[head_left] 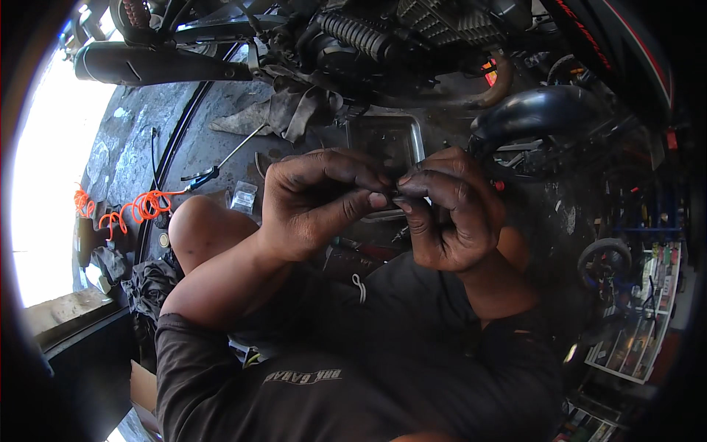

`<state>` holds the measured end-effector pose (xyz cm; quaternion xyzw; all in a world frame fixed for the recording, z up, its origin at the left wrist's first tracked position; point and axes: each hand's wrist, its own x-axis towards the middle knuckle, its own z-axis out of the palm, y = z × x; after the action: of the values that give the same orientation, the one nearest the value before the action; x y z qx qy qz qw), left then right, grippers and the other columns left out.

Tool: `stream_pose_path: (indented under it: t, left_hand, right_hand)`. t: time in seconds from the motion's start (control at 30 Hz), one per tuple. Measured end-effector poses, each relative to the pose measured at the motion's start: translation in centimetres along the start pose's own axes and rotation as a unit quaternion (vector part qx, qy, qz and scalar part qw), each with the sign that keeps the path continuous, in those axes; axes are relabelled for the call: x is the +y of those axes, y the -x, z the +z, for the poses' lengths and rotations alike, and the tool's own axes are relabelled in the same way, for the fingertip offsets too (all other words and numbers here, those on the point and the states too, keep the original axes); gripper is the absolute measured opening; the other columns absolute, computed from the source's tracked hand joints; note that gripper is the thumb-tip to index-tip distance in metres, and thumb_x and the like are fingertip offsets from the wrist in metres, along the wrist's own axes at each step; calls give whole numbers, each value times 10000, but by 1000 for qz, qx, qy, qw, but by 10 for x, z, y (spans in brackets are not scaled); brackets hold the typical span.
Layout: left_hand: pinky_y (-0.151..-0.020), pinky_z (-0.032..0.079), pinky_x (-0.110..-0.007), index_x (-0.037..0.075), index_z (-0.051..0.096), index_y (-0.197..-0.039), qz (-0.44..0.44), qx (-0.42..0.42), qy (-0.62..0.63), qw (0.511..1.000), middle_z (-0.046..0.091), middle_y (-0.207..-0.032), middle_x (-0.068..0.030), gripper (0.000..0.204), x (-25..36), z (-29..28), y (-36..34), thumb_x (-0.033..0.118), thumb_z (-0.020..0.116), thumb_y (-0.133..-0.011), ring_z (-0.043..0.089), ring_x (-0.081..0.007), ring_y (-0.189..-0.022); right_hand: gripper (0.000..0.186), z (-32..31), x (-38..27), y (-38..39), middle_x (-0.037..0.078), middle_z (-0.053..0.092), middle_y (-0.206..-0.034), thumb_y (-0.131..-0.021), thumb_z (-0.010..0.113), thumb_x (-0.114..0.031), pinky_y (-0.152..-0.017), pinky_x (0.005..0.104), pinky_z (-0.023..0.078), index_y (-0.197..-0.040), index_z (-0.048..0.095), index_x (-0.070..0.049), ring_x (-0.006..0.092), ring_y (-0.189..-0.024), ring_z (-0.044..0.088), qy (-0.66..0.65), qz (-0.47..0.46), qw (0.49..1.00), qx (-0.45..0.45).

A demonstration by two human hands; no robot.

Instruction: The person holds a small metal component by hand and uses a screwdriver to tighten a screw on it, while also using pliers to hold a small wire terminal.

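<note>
A motorcycle (353,40) is occupying the far side of the work area, its dark muffler (162,65) extending toward the left. An orange coiled hose (147,205) is stretching along the left side. A rectangular metal tray (383,141) is lying near the motorcycle. The left hand (308,200) is pinching with thumb and index finger; the right hand (458,210) is opposing it in a matching pinch. Both are clamping a small dark part (395,191) between their fingertips, which are largely hiding its shape.
</note>
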<state>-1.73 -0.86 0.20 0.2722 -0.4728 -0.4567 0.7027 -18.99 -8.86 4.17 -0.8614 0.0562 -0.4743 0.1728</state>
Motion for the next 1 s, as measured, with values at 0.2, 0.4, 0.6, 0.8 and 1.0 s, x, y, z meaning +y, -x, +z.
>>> stream_pose_path:
  t: [0.2,0.4,0.6,0.8,1.0]
  left_hand:
    - [-812,537,-296,-27,714,-898,10,-1,-40,999,709,-962,-146,106,2,-1,1,-45,743,-798,683,-191,-927]
    - [-796,541,-311,-18,715,-875,45,-12,-95,994,717,-915,-141,112,3,-3,-1,-45,755,-773,697,-218,-898]
    - [-787,543,-308,-6,721,-862,39,-6,-129,991,720,-903,-129,107,6,-2,-1,-31,765,-767,697,-208,-887]
    - [-791,540,-304,0,729,-869,24,-2,-130,991,723,-905,-119,120,6,-1,-1,-22,772,-760,695,-201,-888]
    - [-804,539,-308,2,730,-884,41,-13,-140,989,727,-922,-119,135,3,-3,-1,-30,763,-757,697,-203,-903]
  right_hand:
    - [158,0,-3,0,106,633,-829,-793,710,10,-603,336,505,-931,632,16,247,-692,621,17,-4,1000,-10]
    - [153,0,-3,-1,102,631,-818,-793,709,6,-603,335,505,-926,635,17,247,-685,621,11,-2,1000,-9]
    - [138,0,-3,0,100,628,-805,-794,705,8,-601,341,502,-916,641,14,247,-679,618,21,12,1000,-15]
    - [116,0,-2,2,103,622,-797,-813,695,-9,-592,347,495,-913,640,13,249,-661,604,30,14,999,-16]
    - [111,1,-2,3,106,613,-791,-823,694,-26,-578,347,486,-906,630,11,249,-651,593,32,21,999,-29]
